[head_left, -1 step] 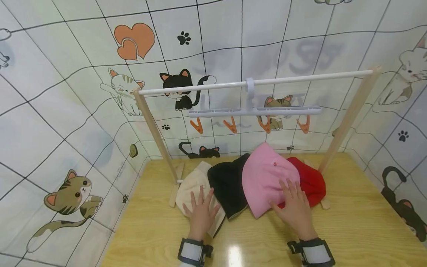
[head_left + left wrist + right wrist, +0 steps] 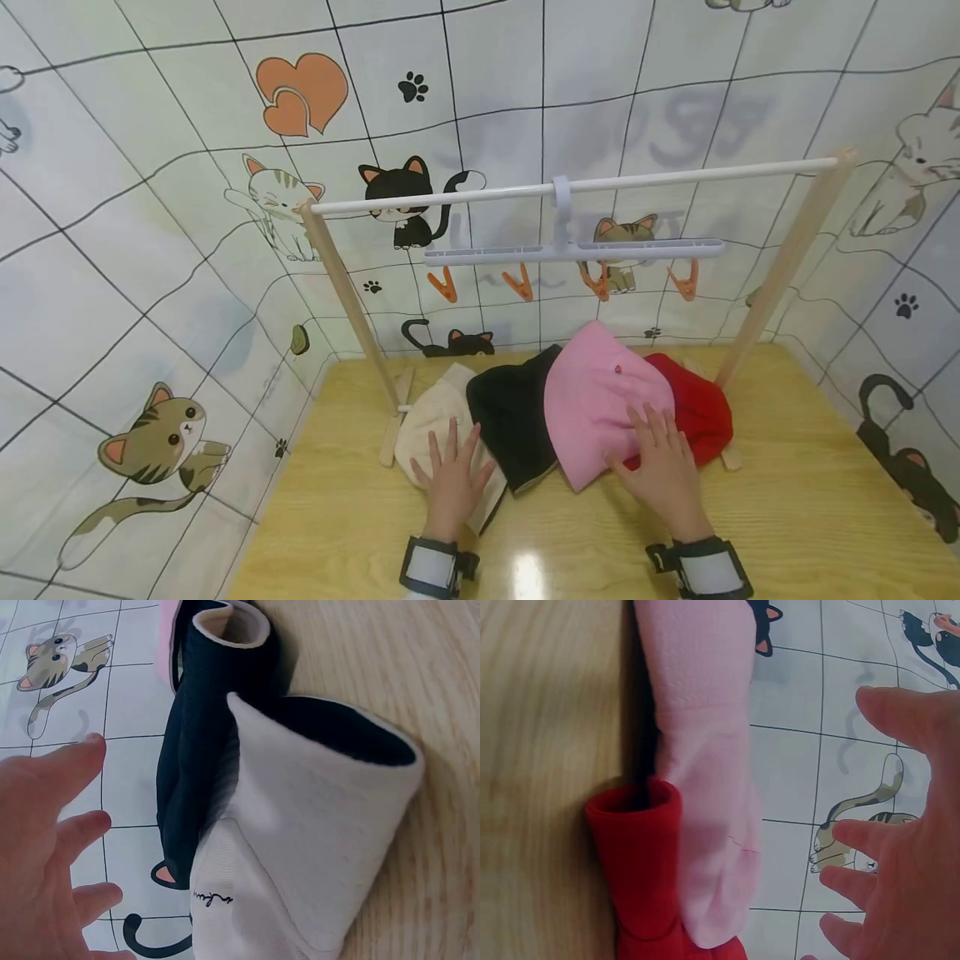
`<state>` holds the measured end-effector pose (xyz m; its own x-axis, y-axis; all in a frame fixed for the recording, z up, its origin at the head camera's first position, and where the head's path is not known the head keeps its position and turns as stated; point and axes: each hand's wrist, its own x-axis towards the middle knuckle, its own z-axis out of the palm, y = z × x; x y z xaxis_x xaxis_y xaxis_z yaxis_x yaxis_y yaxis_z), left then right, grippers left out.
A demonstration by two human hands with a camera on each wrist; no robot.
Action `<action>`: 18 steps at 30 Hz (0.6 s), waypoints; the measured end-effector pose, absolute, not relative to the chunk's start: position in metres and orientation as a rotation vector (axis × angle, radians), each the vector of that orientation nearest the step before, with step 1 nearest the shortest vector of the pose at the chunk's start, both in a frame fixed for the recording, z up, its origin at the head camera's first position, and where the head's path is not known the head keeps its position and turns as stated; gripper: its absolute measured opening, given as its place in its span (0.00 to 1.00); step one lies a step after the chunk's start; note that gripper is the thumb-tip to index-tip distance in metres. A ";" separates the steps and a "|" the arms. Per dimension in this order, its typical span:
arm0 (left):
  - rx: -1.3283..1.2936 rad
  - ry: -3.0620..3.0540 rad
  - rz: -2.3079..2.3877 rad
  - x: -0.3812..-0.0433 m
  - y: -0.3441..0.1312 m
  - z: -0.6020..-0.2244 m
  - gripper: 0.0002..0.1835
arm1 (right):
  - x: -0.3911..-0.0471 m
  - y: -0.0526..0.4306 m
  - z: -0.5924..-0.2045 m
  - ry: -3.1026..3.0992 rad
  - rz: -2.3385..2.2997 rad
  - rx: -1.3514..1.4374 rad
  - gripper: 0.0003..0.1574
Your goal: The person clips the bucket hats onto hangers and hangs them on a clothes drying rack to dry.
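Four bucket hats lie overlapping in a row on the wooden table: a cream hat (image 2: 431, 417), a black hat (image 2: 513, 417), a pink hat (image 2: 600, 400) and a red hat (image 2: 708, 412). My left hand (image 2: 452, 483), fingers spread, hovers over the cream hat; a gap shows between them in the left wrist view, where dark lettering marks the hat's side (image 2: 232, 900). Over the pink and red hats is my right hand (image 2: 663, 475), its fingers spread too and apart from the fabric in the right wrist view. Neither hand holds anything.
Behind the hats stands a wooden-legged rack with a white rod (image 2: 480, 193). From it hangs a pale hanger bar (image 2: 645, 250) bearing several orange clips (image 2: 521, 283). Cat-patterned cloth (image 2: 225, 333) covers the walls around the table (image 2: 585, 550).
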<state>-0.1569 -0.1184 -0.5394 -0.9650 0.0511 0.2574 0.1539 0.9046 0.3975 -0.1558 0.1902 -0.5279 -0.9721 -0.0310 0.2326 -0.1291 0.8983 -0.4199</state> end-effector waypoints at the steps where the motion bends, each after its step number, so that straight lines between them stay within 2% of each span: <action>1: -0.158 -2.821 -0.618 -0.157 -0.118 -0.540 0.33 | -0.156 0.190 -0.528 -2.847 0.648 0.121 0.57; 18: -0.186 -2.820 -0.479 -0.164 -0.115 -0.545 0.38 | -0.159 0.190 -0.534 -2.885 0.616 0.103 0.57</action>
<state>-0.1641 -0.1146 -0.5454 -0.9541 0.0800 0.2885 0.1708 0.9370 0.3048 -0.1587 0.1901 -0.5338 -0.9797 -0.0281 0.1987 -0.1068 0.9112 -0.3978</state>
